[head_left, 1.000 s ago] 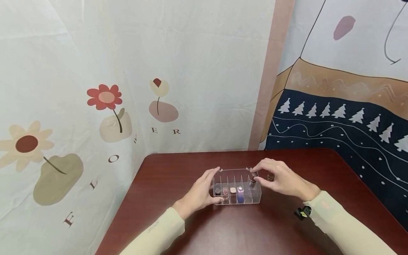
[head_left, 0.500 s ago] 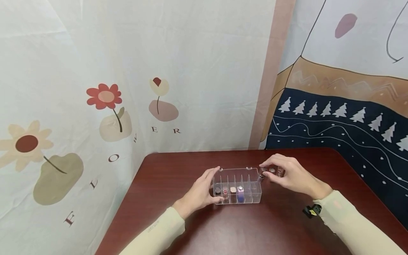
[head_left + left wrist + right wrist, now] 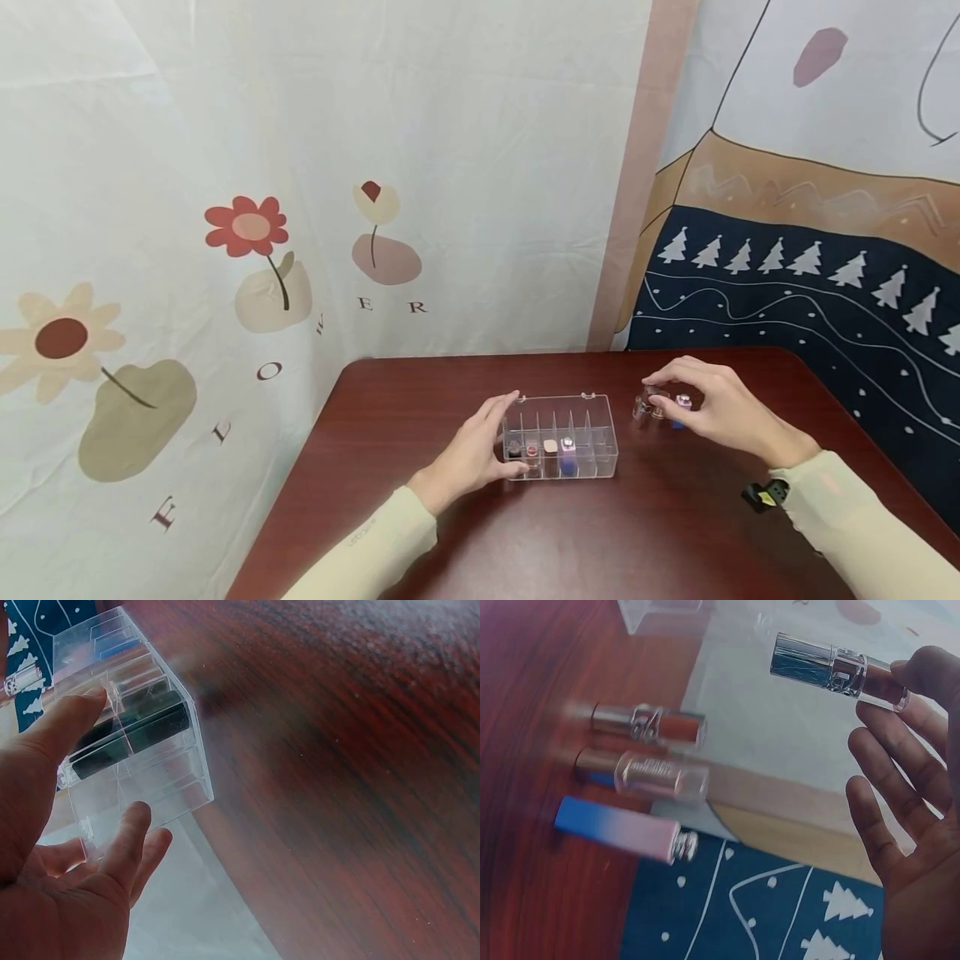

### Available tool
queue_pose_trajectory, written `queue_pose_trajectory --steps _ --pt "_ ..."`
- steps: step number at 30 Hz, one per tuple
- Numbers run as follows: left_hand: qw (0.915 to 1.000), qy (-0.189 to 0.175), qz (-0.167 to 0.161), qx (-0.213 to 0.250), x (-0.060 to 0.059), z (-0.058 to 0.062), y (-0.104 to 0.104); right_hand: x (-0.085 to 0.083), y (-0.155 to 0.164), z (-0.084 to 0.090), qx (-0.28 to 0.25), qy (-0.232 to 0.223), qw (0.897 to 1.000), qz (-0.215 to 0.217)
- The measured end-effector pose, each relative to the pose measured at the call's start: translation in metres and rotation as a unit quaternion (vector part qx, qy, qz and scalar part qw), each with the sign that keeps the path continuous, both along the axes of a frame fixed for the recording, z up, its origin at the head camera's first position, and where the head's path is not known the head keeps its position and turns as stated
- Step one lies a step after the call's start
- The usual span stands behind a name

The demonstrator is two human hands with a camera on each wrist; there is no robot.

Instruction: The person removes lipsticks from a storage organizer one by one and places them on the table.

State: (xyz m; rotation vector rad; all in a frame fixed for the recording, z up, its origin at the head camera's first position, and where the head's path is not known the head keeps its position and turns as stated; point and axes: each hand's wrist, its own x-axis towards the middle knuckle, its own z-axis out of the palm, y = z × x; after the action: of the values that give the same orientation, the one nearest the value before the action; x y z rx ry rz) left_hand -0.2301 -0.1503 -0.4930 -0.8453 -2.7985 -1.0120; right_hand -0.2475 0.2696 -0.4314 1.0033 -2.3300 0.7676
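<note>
My left hand (image 3: pixel 468 450) grips the left end of a clear divided lipstick organizer (image 3: pixel 604 463), thumb in front and fingers at the side and back. Several lipsticks stand in its left and middle compartments, among them a purple-blue one (image 3: pixel 567 458); the left wrist view shows a dark tube (image 3: pixel 135 735) through the clear wall. My right hand (image 3: pixel 723 410) is to the right of the organizer. It pinches a silver lipstick tube (image 3: pixel 802 661) by its clear end between thumb and fingers, above the table in the right wrist view.
Beside the right hand stand a silver and reddish tube (image 3: pixel 671 727), a gold-toned tube (image 3: pixel 649 774) and a blue-to-pink lipstick (image 3: pixel 619 829). The dark red table (image 3: pixel 495 550) ends at printed cloth hangings (image 3: pixel 480 208) behind.
My right hand has carried the lipstick tube from over the organizer's right end out to the right, near the standing tubes. My left hand stays on the organizer.
</note>
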Motion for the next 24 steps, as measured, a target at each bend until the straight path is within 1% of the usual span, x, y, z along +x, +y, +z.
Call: queue_pose_trajectory --steps 4,7,13,24 --pt "1.0 0.0 0.002 -0.001 0.0 0.0 0.0 -0.001 0.01 -0.002 0.003 0.006 1.0 -0.015" --pt "1.0 0.007 0.003 -0.002 0.0 0.0 0.0 -0.001 0.017 -0.004 0.008 0.001 1.0 -0.029" --pt "1.0 0.005 0.002 0.002 0.0 0.001 0.001 0.0 0.032 -0.006 0.016 -0.004 0.999 -0.052" --pt "1.0 0.006 0.001 0.001 -0.001 -0.001 0.001 -0.001 0.054 -0.016 0.01 0.0 0.997 -0.073"
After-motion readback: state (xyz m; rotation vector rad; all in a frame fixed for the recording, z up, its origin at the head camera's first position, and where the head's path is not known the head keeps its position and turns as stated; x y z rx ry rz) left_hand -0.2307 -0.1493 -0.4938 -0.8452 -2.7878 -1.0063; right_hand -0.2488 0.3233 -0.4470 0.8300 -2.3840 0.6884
